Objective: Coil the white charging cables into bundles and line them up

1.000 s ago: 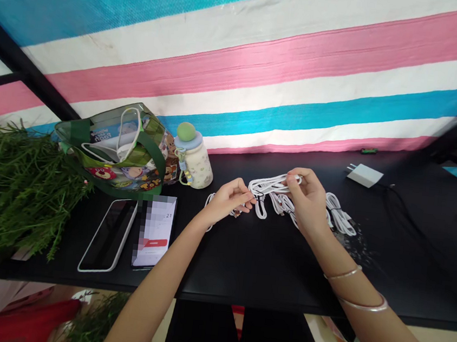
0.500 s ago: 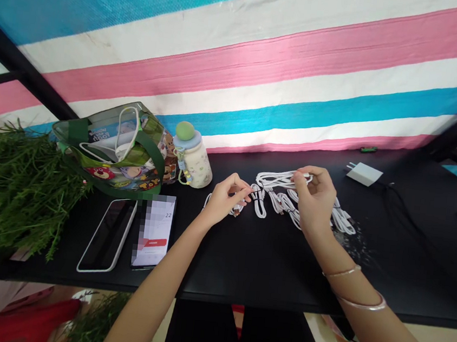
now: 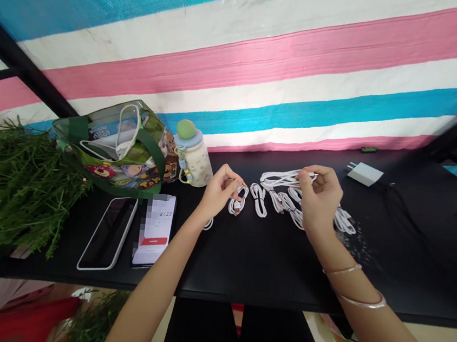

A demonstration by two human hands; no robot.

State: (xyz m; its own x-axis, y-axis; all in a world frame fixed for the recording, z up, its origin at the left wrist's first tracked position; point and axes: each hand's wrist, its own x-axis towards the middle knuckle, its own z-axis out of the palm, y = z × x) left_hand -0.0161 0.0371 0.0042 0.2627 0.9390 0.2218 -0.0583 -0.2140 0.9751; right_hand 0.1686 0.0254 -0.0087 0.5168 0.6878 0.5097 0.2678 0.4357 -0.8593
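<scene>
My right hand (image 3: 321, 197) is closed around one end of a looped white charging cable (image 3: 279, 178), held over the other cables. The fingers of my left hand (image 3: 222, 193) are pinched at the top of a small coiled white charging cable (image 3: 238, 200) with a metal plug end. Just right of it lies another white coil (image 3: 258, 200), bound with a black tie. Below the held cable rest further tied white cables (image 3: 290, 207), partly behind my right hand. One more bundle (image 3: 344, 220) shows to the right of that hand. Part of a white loop (image 3: 208, 224) peeks out beneath my left wrist.
Two phones (image 3: 108, 234) (image 3: 153, 239) lie at the left of the black table (image 3: 251, 266). Behind them stand a cartoon-print bag (image 3: 130, 169) and a bottle (image 3: 197, 159). Green plants (image 3: 17, 192) fill the far left. A white charger (image 3: 364, 174) sits at right.
My left hand has moved left, from the tied coil in the middle to the coil beside it. My right hand, still holding its cable, has shifted slightly right.
</scene>
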